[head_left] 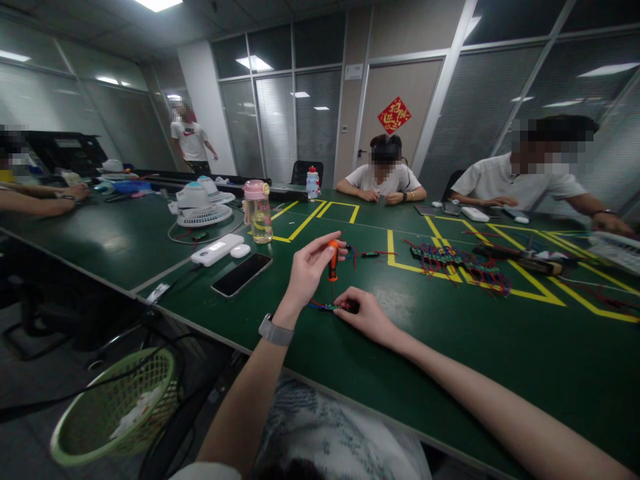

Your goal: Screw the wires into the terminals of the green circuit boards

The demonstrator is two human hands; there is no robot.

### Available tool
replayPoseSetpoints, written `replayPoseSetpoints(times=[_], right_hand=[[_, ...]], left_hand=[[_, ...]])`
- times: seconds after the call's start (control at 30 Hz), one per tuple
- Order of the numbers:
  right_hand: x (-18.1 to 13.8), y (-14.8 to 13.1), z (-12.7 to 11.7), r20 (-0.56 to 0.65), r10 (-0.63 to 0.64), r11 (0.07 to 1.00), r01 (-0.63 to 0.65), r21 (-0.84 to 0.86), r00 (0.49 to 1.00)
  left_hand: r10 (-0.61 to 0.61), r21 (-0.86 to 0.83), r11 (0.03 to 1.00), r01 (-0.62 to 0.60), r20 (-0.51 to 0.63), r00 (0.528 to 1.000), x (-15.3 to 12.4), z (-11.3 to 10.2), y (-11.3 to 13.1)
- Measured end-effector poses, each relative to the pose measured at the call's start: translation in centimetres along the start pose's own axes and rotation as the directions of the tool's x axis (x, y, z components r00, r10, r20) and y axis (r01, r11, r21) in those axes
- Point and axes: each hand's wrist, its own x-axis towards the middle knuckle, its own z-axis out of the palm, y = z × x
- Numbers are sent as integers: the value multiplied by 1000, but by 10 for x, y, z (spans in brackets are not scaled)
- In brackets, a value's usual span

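My left hand [314,261] is closed round the orange and black handle of a screwdriver [333,263], which stands upright with its shaft pointing down. Below it, a small green circuit board [327,307] with red and blue wires lies on the green table. The screwdriver's tip comes down at this board, though exact contact is too small to make out. My right hand [364,311] rests on the table and pinches the board's right end between thumb and fingers. Just beyond my hands lies another small wired board [371,254].
Right of my hands is a pile of wired boards [445,257] on yellow tape. To the left are a phone [243,275], a white power strip [218,249], a pink-lided bottle [259,213] and white fans [203,203]. A green basket [167,373] stands below. Several people are around the table.
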Motion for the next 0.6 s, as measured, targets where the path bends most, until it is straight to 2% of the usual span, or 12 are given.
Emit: replayPoseSetpoints(times=[0.13,0.2,0.33,0.4,0.53,0.6], right_hand=[[0,0,-1,4,-9,1000,9,3,1000],[0,0,-1,4,-11,1000,11,1,1000],[0,1,0,-1,2,1000,-2,12,1000],[0,2,1,-3,5,1000,-4,13,1000],[0,4,1,0,2,1000,-2,7,1000],[0,4,0,1,-2,1000,2,11,1000]], left_hand=[[103,187,978,-87,-76,992,0,-2,1],[91,146,986,-81,-58,994,1,-2,2],[-10,-45,999,12,52,999,0,-1,2],[-8,-2,1000,8,33,999,-1,-2,1],[82,173,983,-67,-82,993,1,-7,1],[79,113,991,-71,-69,994,2,-8,1]])
